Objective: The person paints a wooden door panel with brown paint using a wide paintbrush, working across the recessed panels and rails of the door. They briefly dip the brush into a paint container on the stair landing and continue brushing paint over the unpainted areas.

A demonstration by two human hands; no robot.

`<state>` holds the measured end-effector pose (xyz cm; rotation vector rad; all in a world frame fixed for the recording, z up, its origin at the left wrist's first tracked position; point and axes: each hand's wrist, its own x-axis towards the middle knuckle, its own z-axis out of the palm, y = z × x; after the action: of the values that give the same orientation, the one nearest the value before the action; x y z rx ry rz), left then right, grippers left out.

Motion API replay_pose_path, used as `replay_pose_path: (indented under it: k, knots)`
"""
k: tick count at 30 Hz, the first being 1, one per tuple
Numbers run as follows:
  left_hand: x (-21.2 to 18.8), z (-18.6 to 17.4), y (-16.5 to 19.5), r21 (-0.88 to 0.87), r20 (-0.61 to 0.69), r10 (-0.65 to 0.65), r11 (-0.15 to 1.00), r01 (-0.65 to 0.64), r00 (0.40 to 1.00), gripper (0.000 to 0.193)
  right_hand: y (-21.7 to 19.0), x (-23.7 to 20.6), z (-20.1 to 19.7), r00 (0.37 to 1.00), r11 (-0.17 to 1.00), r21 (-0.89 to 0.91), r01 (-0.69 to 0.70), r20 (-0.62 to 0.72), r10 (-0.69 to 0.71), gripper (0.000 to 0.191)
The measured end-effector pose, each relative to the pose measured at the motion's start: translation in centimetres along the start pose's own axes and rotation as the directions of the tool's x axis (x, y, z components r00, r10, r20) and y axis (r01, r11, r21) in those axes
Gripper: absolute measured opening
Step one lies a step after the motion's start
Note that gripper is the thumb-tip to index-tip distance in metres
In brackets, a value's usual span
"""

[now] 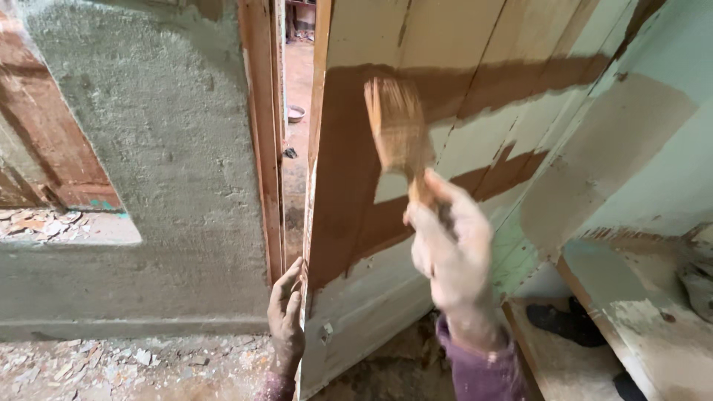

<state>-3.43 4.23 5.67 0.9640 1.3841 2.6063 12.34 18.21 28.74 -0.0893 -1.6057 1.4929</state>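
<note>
Paintbrush on door panel, right hand working, left hand steadying

Paintbrush (399, 130) is standing bristles-up against the pale wooden door (416, 289), its wide bristle head lying on the edge of a brown painted patch (349, 186). The bristles are loaded with brown-orange paint and look slightly blurred.

Right hand (453, 252): grip is closing around the brush's short handle, fingers wrapped and thumb pressing along the top of the handle just under the bristle head. Hand and wrist are dusted with pale residue. A purple sleeve cuff (483, 367) is showing at the wrist.

Left hand (286, 315): grip is pressing together on the door's free edge, fingertips curling round it low down, beneath the brown patch. It is holding nothing but the door.

Door coverage: brown paint is running down the left part of the panel, with one horizontal band crossing near the top and a second band lower, right of the brush. Remaining boards are showing cream.

Surroundings: a rough grey plastered wall (163, 163) is standing left of the door, with a reddish wooden door frame (264, 134) between them. Through the gap a small bowl (295, 113) is sitting on the floor beyond. Rubble and paint flakes (111, 364) are lying on the floor at lower left. A pale green wall (668, 163) is at right.
</note>
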Motion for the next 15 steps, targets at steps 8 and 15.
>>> replay_pose_path:
  k: [8,15]
  knots:
    - [0.4,-1.1,0.8,0.056,0.022,0.079,0.995,-0.080,0.997,0.049,8.5,-8.1,2.3,0.949,0.937,-0.152,-0.314,-0.057,0.309,0.045]
    - [0.0,-2.0,1.0,0.099,-0.012,0.015,0.995,-0.014,1.000,0.049,9.4,-9.3,2.6,0.873,0.862,-0.135,-0.488,-0.080,0.481,0.052]
